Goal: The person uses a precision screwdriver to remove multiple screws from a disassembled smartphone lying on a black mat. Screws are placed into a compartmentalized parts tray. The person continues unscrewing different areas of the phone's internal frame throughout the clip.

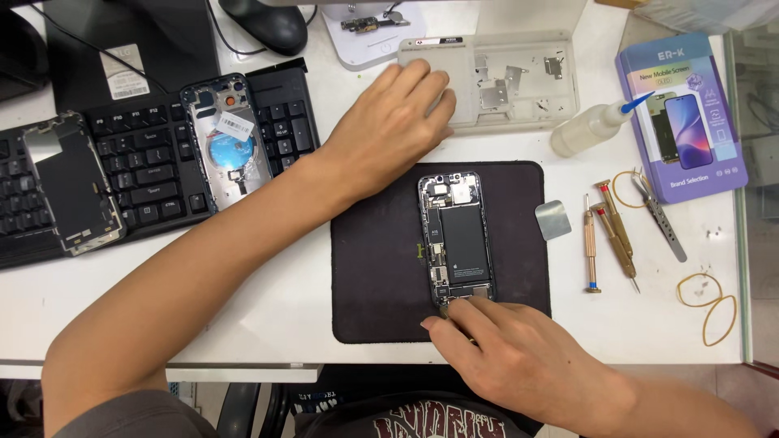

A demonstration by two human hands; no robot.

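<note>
Black mat (381, 268) at centre frame carries the opened phone (457, 237), and your right hand (519, 357) touches its lower edge from below with fingers drawn together, while your left hand (389, 130) lies spread and flat just above and left of it, on the clear parts tray (527, 77). Purple rectangular box (682, 113) with a phone picture lies at upper right, beside a white squeeze bottle (588, 130).

Right hand (519, 357) hides the opened phone's (456, 235) lower edge.
</note>
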